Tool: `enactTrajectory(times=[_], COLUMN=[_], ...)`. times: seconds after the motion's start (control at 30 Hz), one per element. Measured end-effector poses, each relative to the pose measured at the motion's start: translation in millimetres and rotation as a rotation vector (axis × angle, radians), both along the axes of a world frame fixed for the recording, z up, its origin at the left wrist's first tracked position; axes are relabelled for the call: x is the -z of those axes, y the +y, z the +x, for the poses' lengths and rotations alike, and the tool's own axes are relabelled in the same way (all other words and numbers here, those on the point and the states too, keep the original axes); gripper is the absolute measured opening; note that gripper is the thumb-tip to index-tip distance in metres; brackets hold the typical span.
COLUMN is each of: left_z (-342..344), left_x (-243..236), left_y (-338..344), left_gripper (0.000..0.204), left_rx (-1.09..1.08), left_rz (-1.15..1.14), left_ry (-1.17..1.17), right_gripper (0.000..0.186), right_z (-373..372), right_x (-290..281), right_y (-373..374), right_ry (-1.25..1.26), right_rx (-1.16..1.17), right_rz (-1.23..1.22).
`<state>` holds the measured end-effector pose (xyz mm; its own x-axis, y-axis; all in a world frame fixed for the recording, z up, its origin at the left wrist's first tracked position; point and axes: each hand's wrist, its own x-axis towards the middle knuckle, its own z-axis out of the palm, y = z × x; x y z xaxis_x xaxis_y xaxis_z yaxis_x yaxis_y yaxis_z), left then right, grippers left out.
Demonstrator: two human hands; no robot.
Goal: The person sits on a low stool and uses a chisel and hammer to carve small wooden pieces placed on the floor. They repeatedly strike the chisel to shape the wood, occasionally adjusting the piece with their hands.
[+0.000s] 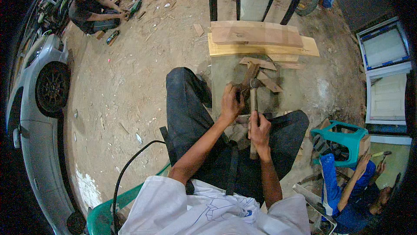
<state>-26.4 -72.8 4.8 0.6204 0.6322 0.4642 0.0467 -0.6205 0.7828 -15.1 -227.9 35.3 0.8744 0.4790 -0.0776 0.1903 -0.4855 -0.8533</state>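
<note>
My right hand (259, 131) is closed around the wooden handle of a hammer (254, 105). The hammer's metal head is up against, or just over, a dark brown wooden block (249, 75). My left hand (231, 101) grips the near left part of this block, above the gap between my knees. Thin offcuts of wood (270, 82) lie just beyond the block. Behind them, long planks (256, 34) are stacked crosswise on the ground. My fingers hide part of the block, so its full shape does not show.
A silver car (43, 157) stands at the left. One person (93, 11) sits on the dirt at the far left, near tools. At the lower right, another person (360, 187) holds a hammer by a green plastic stool (341, 141). Framed panels (385, 74) line the right side.
</note>
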Motion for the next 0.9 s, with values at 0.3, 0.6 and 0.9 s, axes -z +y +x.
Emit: enactTrajectory(times=[0.3,0.6,0.9], left_z=[2,-2,-8], left_x=[10,14,13], left_y=[0,-5,-3], left_gripper=[0.021,0.025,0.031], left_rx=[0.012,-0.006,0.021], left_rz=[-0.022,-0.021,0.053], left_ry=[0.039,0.031,0.223], right_gripper=[0.047,0.042,0.053], right_z=[-3,-4,0], right_x=[2,3,-12], right_y=[5,-9,-6], right_ry=[-0.376,-0.128,0.144], right_rx=[0.051,0.024,0.046], right_rz=[-0.087,-0.093,-0.168])
